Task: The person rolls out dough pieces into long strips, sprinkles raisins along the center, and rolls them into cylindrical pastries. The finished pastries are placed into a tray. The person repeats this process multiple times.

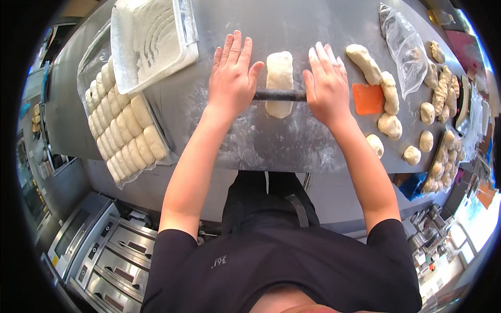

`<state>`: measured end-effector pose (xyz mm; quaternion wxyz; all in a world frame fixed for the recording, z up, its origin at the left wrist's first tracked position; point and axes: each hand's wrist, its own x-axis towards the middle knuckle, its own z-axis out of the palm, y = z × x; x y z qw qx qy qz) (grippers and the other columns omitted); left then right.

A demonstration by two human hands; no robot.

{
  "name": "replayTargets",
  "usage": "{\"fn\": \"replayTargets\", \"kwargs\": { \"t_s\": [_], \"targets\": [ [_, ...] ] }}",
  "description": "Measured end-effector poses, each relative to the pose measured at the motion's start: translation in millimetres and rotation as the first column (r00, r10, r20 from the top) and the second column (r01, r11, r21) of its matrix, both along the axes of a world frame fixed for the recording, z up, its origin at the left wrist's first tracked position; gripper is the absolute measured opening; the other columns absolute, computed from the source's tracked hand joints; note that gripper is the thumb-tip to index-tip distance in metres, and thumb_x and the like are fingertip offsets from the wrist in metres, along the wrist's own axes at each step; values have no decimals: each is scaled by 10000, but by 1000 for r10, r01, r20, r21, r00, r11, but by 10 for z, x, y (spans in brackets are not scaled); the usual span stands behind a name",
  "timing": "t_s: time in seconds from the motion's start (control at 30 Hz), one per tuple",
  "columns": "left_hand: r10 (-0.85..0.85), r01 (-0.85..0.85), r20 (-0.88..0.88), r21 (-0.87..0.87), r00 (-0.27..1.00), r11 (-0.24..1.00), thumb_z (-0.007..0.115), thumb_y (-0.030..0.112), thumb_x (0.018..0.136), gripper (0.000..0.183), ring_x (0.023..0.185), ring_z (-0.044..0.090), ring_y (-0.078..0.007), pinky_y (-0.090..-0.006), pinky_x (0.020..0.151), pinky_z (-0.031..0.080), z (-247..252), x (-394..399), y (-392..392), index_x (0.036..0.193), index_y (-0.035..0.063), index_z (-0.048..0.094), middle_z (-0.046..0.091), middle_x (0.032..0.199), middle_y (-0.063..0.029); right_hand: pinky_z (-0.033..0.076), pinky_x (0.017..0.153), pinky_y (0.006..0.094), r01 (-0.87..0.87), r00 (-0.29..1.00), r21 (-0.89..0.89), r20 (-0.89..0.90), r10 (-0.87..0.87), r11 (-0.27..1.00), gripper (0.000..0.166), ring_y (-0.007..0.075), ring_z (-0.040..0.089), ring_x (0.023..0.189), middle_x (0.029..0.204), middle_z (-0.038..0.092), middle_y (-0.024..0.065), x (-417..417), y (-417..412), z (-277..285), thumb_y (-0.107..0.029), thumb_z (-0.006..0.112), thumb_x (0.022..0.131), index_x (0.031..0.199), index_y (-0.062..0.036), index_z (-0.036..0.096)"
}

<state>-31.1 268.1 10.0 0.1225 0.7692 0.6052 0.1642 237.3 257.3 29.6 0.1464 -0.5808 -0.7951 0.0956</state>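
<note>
A dark rolling pin (280, 95) lies crosswise over a flattened, oblong piece of pale dough (280, 70) on the floured metal worktop (270, 144). My left hand (234, 76) rests palm down over the pin's left end, fingers stretched forward, thumb beside the dough. Over the right end lies my right hand (328, 80), also flat, with flour on its fingertips. Neither hand curls around the pin; its ends are hidden under my palms. Right of my right hand are an orange dough scraper (368, 99) and a long dough piece (364, 63).
A white tub of flour (191, 54) overlaps a tray of tightly packed dough rolls (124, 129) on the left. To the right lie a clear plastic bag (407, 53), several dough lumps (427, 113) and a tray of dough balls (442, 164). Behind me stands a metal deck oven (117, 254).
</note>
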Motion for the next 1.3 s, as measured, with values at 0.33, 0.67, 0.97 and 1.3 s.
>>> {"fn": "replayTargets", "kwargs": {
  "t_s": [0.33,0.67,0.97,1.3],
  "targets": [
    [12,-24,-95,-123,995,992,588,432,1159,739,1758,244,-423,-664,1399,200,-235,123,-633,1780,69,419,264,1890,-251,275,1367,653,80,986,-59,150,-70,995,693,412,362,1714,1825,407,246,11,-541,-401,-395,608,1123,1708,-37,507],
    [12,-22,-116,-94,993,995,572,394,1165,759,1754,241,-433,-649,1402,206,-322,161,-527,1802,51,341,232,1895,-256,252,1383,635,39,984,-56,176,-29,998,737,382,301,1741,1870,320,222,52,-389,-422,-399,556,1154,1762,-20,386],
    [29,-30,-91,-13,995,999,572,330,1149,725,1731,296,-453,-665,1389,228,-272,202,-534,1772,9,382,275,1875,-277,241,1392,628,97,985,-62,150,-87,993,743,396,320,1732,1857,357,212,72,-473,-410,-372,578,1136,1751,1,395],
    [-15,1,-108,-125,994,992,595,403,1146,794,1730,293,-459,-621,1397,252,-172,164,-1220,1752,-58,371,287,1871,-276,243,1394,596,-5,991,-121,134,21,993,771,397,325,1731,1849,364,239,78,-1117,-223,-400,611,1126,1747,10,412]
  ]
}}
